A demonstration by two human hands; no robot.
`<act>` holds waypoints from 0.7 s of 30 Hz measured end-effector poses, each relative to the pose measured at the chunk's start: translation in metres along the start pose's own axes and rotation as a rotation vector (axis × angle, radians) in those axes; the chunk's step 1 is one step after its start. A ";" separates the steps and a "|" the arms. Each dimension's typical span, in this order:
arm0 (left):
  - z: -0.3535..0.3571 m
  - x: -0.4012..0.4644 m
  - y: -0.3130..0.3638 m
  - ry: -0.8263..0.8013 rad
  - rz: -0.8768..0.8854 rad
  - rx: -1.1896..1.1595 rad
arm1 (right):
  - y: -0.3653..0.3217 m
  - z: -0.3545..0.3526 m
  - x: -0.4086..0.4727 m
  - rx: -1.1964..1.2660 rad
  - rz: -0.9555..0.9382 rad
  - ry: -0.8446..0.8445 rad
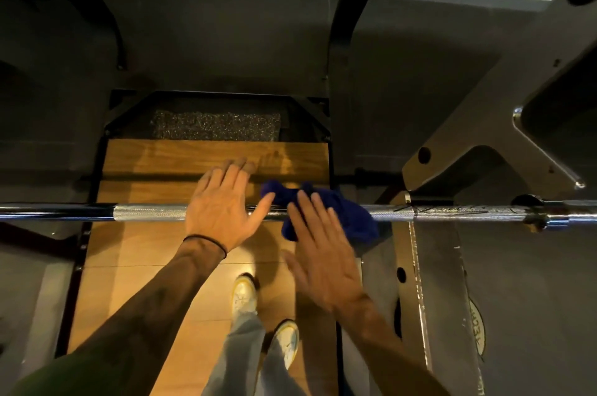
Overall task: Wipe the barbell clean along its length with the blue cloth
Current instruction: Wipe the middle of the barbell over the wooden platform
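Observation:
A steel barbell (148,212) runs straight across the view at waist height, its knurled middle shining. A dark blue cloth (349,214) is draped over the bar right of centre. My left hand (223,205) is above the bar just left of the cloth, fingers straight and spread, thumb reaching toward the cloth's left edge. My right hand (319,250) hovers with fingers straight over the cloth's near side, slightly blurred; whether the fingertips touch the cloth is unclear. Neither hand holds anything.
Below the bar lies a wooden lifting platform (200,156) framed in black metal, with my feet in white shoes (245,294) on it. A grey rack frame (452,150) stands at the right, where the bar rests. Black uprights (352,1) rise at the back.

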State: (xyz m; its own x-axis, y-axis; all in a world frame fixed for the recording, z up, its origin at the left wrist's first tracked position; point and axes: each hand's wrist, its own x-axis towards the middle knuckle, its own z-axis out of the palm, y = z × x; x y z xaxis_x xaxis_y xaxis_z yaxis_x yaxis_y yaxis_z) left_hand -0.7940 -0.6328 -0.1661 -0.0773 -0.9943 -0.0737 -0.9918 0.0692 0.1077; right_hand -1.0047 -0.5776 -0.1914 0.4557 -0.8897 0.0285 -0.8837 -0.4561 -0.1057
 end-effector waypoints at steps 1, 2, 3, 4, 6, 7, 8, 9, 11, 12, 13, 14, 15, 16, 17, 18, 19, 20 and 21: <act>0.000 0.001 0.000 -0.016 -0.006 -0.002 | 0.012 0.000 -0.001 -0.009 0.011 0.022; 0.000 0.001 0.000 -0.030 -0.009 -0.001 | 0.022 0.001 -0.003 0.022 0.100 0.060; 0.000 0.001 0.000 -0.046 -0.009 0.000 | 0.029 0.001 -0.005 0.087 0.231 0.098; 0.001 0.001 -0.001 -0.055 -0.003 0.003 | 0.031 0.001 -0.005 0.155 0.360 0.140; 0.001 0.003 -0.002 -0.068 0.015 0.002 | 0.022 0.000 0.000 0.252 0.553 0.197; 0.001 0.002 -0.003 -0.067 0.025 -0.001 | 0.012 -0.002 0.006 0.314 0.627 0.212; 0.001 0.001 -0.003 -0.044 0.037 0.000 | -0.001 -0.004 0.013 0.368 0.666 0.210; 0.000 0.000 -0.003 -0.018 0.052 0.003 | -0.013 -0.006 0.018 0.369 0.635 0.181; -0.001 -0.002 -0.004 -0.016 0.074 0.001 | -0.030 -0.003 0.015 0.200 0.380 0.074; 0.000 -0.003 -0.004 -0.038 0.080 -0.004 | -0.028 -0.001 0.009 0.122 0.223 0.030; -0.001 -0.004 -0.004 -0.066 0.078 -0.019 | -0.017 0.001 0.004 0.082 0.110 0.010; -0.002 -0.002 -0.004 -0.081 0.072 -0.036 | 0.000 0.001 0.000 0.063 0.062 0.009; -0.007 0.003 -0.004 -0.112 0.060 -0.043 | 0.018 0.002 -0.003 0.054 0.069 0.020; -0.011 0.009 -0.003 -0.157 0.057 -0.026 | 0.035 0.000 -0.006 0.055 0.136 0.037; -0.015 0.016 -0.002 -0.209 0.062 0.004 | 0.049 -0.003 -0.007 0.065 0.246 0.062; -0.018 0.023 -0.003 -0.254 0.064 0.039 | 0.058 -0.007 -0.006 0.088 0.370 0.080; -0.018 0.030 -0.004 -0.295 0.059 0.047 | 0.059 -0.009 -0.003 0.134 0.487 0.095; -0.018 0.038 -0.005 -0.333 0.053 0.026 | 0.051 -0.012 0.006 0.201 0.586 0.115; -0.020 0.045 -0.006 -0.372 0.047 -0.027 | 0.037 -0.014 0.016 0.244 0.646 0.133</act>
State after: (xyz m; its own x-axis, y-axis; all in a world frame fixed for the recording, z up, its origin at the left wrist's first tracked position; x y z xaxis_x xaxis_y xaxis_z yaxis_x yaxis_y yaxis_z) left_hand -0.7894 -0.6797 -0.1503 -0.1590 -0.8920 -0.4232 -0.9836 0.1064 0.1453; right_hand -1.0317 -0.6096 -0.1807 -0.1825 -0.9832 0.0044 -0.9169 0.1686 -0.3617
